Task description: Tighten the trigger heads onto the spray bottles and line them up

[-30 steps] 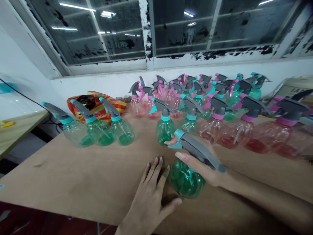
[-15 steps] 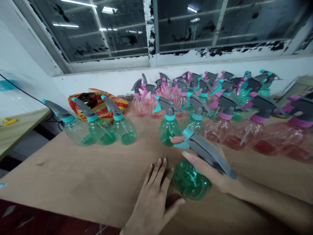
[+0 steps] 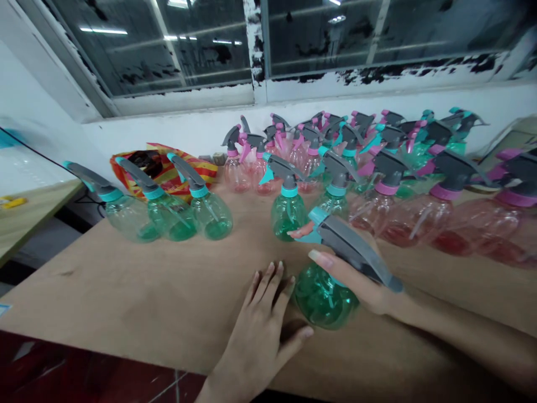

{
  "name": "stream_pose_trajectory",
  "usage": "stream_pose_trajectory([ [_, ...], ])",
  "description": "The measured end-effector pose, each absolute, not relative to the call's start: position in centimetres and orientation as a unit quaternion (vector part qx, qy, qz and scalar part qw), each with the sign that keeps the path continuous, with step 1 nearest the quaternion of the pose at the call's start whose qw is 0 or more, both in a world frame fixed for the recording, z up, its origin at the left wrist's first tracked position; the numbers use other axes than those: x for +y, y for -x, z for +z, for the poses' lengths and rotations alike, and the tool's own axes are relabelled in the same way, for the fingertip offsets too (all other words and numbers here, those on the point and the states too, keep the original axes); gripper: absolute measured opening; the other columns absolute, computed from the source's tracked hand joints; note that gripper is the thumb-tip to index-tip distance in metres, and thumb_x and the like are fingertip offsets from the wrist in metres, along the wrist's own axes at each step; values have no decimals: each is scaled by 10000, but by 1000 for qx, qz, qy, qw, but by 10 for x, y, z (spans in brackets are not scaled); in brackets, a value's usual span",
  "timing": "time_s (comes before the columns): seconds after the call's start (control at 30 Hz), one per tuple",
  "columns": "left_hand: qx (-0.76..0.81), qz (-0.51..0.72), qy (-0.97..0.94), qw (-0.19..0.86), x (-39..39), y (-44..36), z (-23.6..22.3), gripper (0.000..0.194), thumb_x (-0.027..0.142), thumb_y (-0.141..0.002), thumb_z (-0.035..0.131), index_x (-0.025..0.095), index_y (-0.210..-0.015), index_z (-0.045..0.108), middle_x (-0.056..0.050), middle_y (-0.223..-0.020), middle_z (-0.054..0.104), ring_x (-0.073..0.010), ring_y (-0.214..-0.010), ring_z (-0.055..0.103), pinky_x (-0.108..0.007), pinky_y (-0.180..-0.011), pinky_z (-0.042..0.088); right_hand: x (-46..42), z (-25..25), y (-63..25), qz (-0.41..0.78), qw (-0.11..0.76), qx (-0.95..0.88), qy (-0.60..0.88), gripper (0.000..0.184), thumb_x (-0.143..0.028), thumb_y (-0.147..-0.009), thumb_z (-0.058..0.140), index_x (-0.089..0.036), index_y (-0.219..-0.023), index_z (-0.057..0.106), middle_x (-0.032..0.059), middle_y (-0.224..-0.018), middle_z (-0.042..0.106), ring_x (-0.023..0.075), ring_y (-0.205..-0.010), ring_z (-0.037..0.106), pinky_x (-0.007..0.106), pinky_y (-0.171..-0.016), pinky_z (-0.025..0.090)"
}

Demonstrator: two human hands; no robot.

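- Green spray bottle (image 3: 321, 299): just right of centre in the lower half of the frame, at the desk (image 3: 126, 285). Grey spray head (image 3: 352, 249) slants across it, turquoise nozzle (image 3: 318, 215) toward upper left.
- Right hand (image 3: 371, 294), reaching in from the lower right: closed around the bottle's neck, under the spray head. Thumb along the near side; a fingertip shows at the turquoise trigger.
- Left hand (image 3: 258, 330), bottom centre: open, palm down on the desk, fingers a little spread. Fingertips just beside the bottle; cannot tell if they touch it.
- Three green bottles (image 3: 172, 221), left of centre: side by side, turquoise collars, grey heads.
- Another green bottle (image 3: 288, 215), centre: upright, just beyond the right hand.
- Pink bottles (image 3: 411, 226), right side: a row with pink collars, running to the frame's edge.
- Rear cluster of bottles (image 3: 311, 165), upper right of centre: pink and green mixed, crowded near the wall (image 3: 176, 129).
- Red-and-yellow striped bag (image 3: 197, 173), left of centre: behind the three, dark opening showing.
- Window (image 3: 168, 53), across the top: dark panes, peeling frame.
- Yellow item (image 3: 14, 202), far left: on a second wooden surface (image 3: 25, 224); too small to identify.
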State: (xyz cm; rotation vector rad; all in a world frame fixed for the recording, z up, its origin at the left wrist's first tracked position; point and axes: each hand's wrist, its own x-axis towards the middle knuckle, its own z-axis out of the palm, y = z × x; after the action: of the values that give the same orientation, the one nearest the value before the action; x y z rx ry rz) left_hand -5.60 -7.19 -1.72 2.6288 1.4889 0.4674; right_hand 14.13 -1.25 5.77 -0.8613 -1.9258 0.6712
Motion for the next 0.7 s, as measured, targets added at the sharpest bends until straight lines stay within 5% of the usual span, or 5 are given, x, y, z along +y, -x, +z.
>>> stream_pose_trajectory([
  [0.2,490,156,-856,51,-71,55,-16,688,535,-909,537,160,-1457,360,-161,-1562,293,-337,-1424,288,-558,-1128,305,-11,57,-141,330,468,-746,340,233,-479,-860,602,-280,-974,636,-5,-805,677,149,-541,574,319,-551,497],
  [0.5,485,143,-862,39,-70,55,-16,721,532,-927,511,171,-1500,264,-168,-1567,271,-319,-1439,252,-548,-1129,301,-9,56,-141,332,464,-741,356,231,-460,-890,583,-247,-810,623,17,-778,677,208,-805,672,333,-685,548],
  [0.7,484,149,-862,31,-71,55,-17,682,535,-927,506,162,-1469,328,-166,-1550,316,-317,-1429,284,-547,-1123,317,-13,60,-143,332,455,-754,337,159,-395,-883,594,-263,-946,656,14,-833,699,171,-637,649,317,-598,536],
])
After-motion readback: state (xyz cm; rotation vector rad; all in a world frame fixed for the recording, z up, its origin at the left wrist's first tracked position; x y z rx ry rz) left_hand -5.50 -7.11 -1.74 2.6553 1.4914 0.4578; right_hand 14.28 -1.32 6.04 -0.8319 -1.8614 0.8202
